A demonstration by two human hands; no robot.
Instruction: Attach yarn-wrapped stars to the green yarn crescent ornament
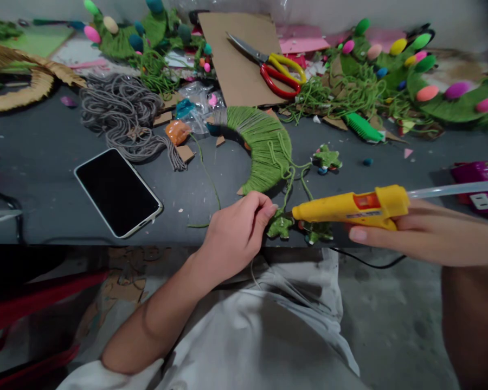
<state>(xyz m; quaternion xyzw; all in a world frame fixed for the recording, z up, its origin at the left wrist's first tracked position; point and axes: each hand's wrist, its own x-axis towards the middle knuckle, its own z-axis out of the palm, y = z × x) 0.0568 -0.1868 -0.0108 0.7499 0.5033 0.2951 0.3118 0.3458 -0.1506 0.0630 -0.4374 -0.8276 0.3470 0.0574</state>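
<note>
My left hand (pixel 236 233) has its thumb and fingers pinched at the left edge of a green yarn star (pixel 280 226) by the table's front edge. In my right hand (pixel 423 230) is a yellow glue gun (pixel 350 207), its nozzle touching or just above that star. A second green star (pixel 320 232) lies below the gun's barrel, partly covered. Behind my left hand rests a crescent (pixel 264 146) wrapped in green yarn, grey at its upper tip. Green strands run from it toward the stars. Another small star (pixel 327 157) sits to its right.
A phone (pixel 117 192) and grey yarn (pixel 122 108) lie at the left. Red-and-yellow scissors (pixel 274 67) rest on cardboard (pixel 239 54) at the back. Decorated green crescents (pixel 443 103) stand back right, near a green brush (pixel 364 127). A purple object (pixel 480 184) is far right.
</note>
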